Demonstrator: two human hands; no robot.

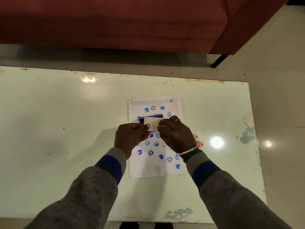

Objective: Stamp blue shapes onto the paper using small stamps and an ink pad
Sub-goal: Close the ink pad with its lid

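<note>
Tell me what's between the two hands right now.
The head view shows the ink pad between the left hand and right hand. Both pinch its pale lid, with the blue pad showing behind, above the stamped paper.

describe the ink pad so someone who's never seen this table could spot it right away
Start at the white sheet of paper lying in the middle of the pale table, covered in round blue stamp marks. Over its upper half, the left hand and right hand hold the ink pad between them. It is the only rectangular thing there: a whitish lid over dark blue-purple ink.
</note>
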